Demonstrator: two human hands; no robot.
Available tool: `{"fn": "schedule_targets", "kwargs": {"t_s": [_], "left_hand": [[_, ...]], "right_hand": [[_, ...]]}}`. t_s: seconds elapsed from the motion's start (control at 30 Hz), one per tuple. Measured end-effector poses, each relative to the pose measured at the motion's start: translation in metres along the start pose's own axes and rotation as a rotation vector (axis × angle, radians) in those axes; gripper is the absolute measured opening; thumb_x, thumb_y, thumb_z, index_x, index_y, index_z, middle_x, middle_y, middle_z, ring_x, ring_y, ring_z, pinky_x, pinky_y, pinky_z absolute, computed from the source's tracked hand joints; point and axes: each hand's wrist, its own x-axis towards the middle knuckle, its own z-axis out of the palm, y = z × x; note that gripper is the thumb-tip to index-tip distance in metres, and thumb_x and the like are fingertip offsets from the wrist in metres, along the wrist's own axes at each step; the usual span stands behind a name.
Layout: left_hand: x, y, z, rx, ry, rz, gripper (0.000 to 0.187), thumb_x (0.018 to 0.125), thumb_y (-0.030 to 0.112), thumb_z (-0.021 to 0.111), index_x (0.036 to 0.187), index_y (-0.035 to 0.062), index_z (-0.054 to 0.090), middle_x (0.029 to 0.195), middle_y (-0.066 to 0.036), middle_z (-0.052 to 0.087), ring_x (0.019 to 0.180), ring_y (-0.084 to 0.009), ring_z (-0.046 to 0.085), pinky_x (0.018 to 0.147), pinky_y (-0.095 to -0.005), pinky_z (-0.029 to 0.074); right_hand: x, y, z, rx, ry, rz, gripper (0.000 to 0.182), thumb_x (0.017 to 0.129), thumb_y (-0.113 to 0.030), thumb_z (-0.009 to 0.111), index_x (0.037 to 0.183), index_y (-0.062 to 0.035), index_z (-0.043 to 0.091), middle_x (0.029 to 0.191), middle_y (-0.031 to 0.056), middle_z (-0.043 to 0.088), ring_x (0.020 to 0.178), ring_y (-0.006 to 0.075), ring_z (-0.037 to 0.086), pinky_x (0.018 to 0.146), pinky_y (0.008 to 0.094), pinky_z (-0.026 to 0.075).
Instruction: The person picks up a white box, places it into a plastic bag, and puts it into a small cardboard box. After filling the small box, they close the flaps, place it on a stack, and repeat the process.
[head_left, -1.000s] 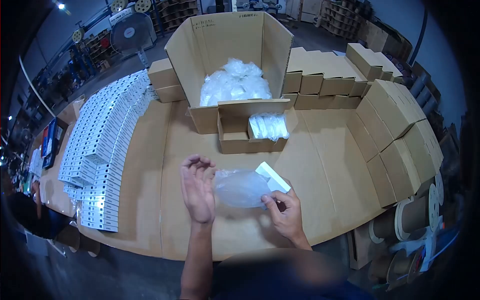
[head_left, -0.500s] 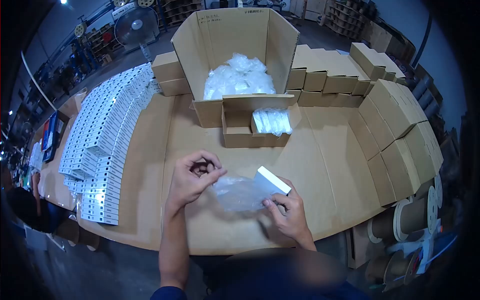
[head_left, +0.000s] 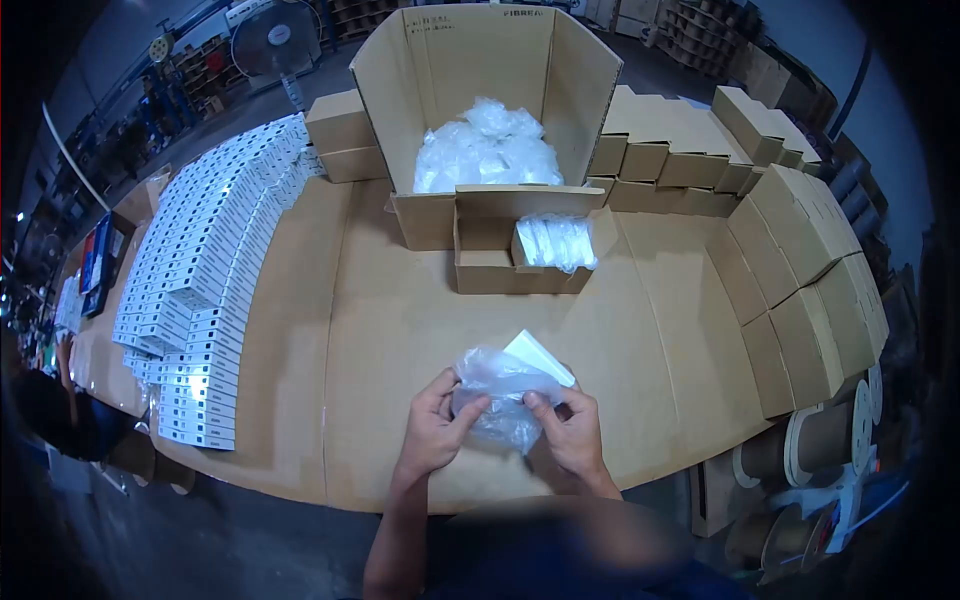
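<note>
A clear plastic bag (head_left: 505,378) is stretched between my hands over the tabletop. My left hand (head_left: 436,426) is closed, pinching the bag's left side between thumb and fingers. At the bag's right side, my right hand (head_left: 574,432) is closed, its thumb pressing the plastic. A small white box (head_left: 540,356) sticks out above the right fingers, behind the bag, and its lower part is hidden. Ahead of the hands, a small open carton (head_left: 520,281) holds a row of plastic-wrapped white packs (head_left: 556,243) in its right part.
A big open carton (head_left: 420,222) heaped with clear plastic bags (head_left: 488,150) stands at the back. White boxes (head_left: 205,290) are stacked in rows on the left. Brown cartons (head_left: 800,225) line the right and back right. A person (head_left: 65,400) is at the far left.
My left hand has moved right and down and now grips the bag, which is bunched up closer to the white box. My right hand stays nearly in place.
</note>
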Motion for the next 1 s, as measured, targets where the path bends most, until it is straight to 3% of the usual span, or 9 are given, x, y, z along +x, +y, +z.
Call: {"fn": "schedule_targets", "kwargs": {"t_s": [0.1, 0.2, 0.27, 0.37, 0.43, 0.57, 0.7, 0.9, 1.0], "left_hand": [[-0.003, -0.02, -0.021, -0.056, 0.074, 0.078, 0.032, 0.095, -0.004, 0.067, 0.127, -0.0036, 0.061, 0.116, -0.007, 0.067, 0.106, -0.0131, 0.064, 0.095, -0.029, 0.052], [0.001, -0.017, -0.019, -0.042, 0.137, 0.13, 0.034, 0.092, -0.005, 0.069, 0.126, -0.0034, 0.061, 0.112, -0.007, 0.068, 0.103, -0.0138, 0.065, 0.095, -0.0299, 0.052], [0.006, 0.014, 0.002, 0.106, 0.149, 0.117, 0.036, 0.09, -0.005, 0.072, 0.124, -0.003, 0.061, 0.11, -0.006, 0.069, 0.102, -0.0141, 0.066, 0.095, -0.0306, 0.053], [0.011, 0.017, -0.009, 0.311, -0.038, -0.11, 0.038, 0.087, -0.003, 0.076, 0.123, -0.0022, 0.063, 0.107, -0.006, 0.071, 0.102, -0.0137, 0.067, 0.093, -0.031, 0.054], [0.008, 0.006, -0.012, 0.354, -0.054, -0.095, 0.036, 0.087, -0.002, 0.077, 0.121, -0.0019, 0.064, 0.109, -0.007, 0.071, 0.102, -0.0134, 0.067, 0.092, -0.0308, 0.055], [0.004, 0.011, -0.003, 0.321, -0.005, -0.184, 0.035, 0.086, -0.001, 0.079, 0.118, -0.0022, 0.065, 0.109, -0.009, 0.073, 0.104, -0.0166, 0.069, 0.093, -0.0333, 0.057], [-0.002, 0.01, 0.002, 0.265, -0.041, -0.208, 0.034, 0.089, 0.003, 0.079, 0.12, -0.0018, 0.066, 0.112, -0.009, 0.073, 0.105, -0.0153, 0.068, 0.094, -0.0328, 0.055], [-0.003, 0.013, 0.003, 0.217, -0.113, -0.189, 0.039, 0.092, 0.006, 0.078, 0.127, -0.0016, 0.064, 0.116, -0.009, 0.072, 0.107, -0.0149, 0.067, 0.096, -0.033, 0.054], [-0.003, 0.016, -0.001, 0.242, -0.131, -0.211, 0.044, 0.091, 0.006, 0.078, 0.131, -0.0032, 0.061, 0.116, -0.01, 0.072, 0.109, -0.0154, 0.067, 0.098, -0.0333, 0.053]], "right_hand": [[0.004, 0.0, 0.003, -0.015, 0.072, -0.09, 0.016, 0.094, -0.004, 0.076, 0.106, 0.0071, 0.074, 0.12, 0.0086, 0.061, 0.108, 0.0148, 0.06, 0.09, 0.0281, 0.05], [0.006, 0.002, 0.003, 0.008, 0.071, -0.04, 0.02, 0.086, 0.009, 0.075, 0.106, 0.0071, 0.074, 0.135, 0.015, 0.053, 0.119, 0.0229, 0.061, 0.096, 0.0304, 0.052], [0.006, 0.001, 0.003, -0.009, 0.036, -0.046, 0.024, 0.084, 0.008, 0.076, 0.107, 0.0062, 0.074, 0.139, 0.0159, 0.051, 0.122, 0.0247, 0.06, 0.098, 0.0312, 0.051], [0.009, -0.004, -0.003, -0.097, -0.044, -0.085, 0.032, 0.078, 0.002, 0.081, 0.109, 0.0037, 0.074, 0.143, 0.0175, 0.049, 0.125, 0.028, 0.059, 0.101, 0.0336, 0.051], [0.015, -0.01, -0.016, -0.218, -0.126, -0.171, 0.04, 0.072, -0.006, 0.087, 0.11, 0.0006, 0.075, 0.144, 0.0191, 0.049, 0.127, 0.031, 0.058, 0.103, 0.0369, 0.051], [0.024, -0.031, -0.042, -0.31, 0.029, -0.567, 0.049, 0.06, -0.014, 0.094, 0.106, -0.007, 0.078, 0.139, 0.0259, 0.054, 0.126, 0.0358, 0.059, 0.098, 0.0422, 0.054], [0.04, -0.08, -0.04, -0.427, -0.246, -0.82, 0.047, 0.052, -0.018, 0.101, 0.094, -0.0086, 0.08, 0.128, 0.0255, 0.064, 0.12, 0.0373, 0.064, 0.093, 0.041, 0.058], [0.065, -0.091, -0.022, -0.453, -0.612, -0.783, 0.035, 0.064, -0.01, 0.095, 0.095, -0.0073, 0.079, 0.131, 0.0223, 0.064, 0.12, 0.0358, 0.066, 0.096, 0.042, 0.058], [0.069, -0.083, -0.016, -0.496, -0.623, -0.768, 0.032, 0.066, -0.009, 0.093, 0.094, -0.0078, 0.078, 0.131, 0.0221, 0.064, 0.12, 0.0352, 0.066, 0.095, 0.041, 0.057]]}}
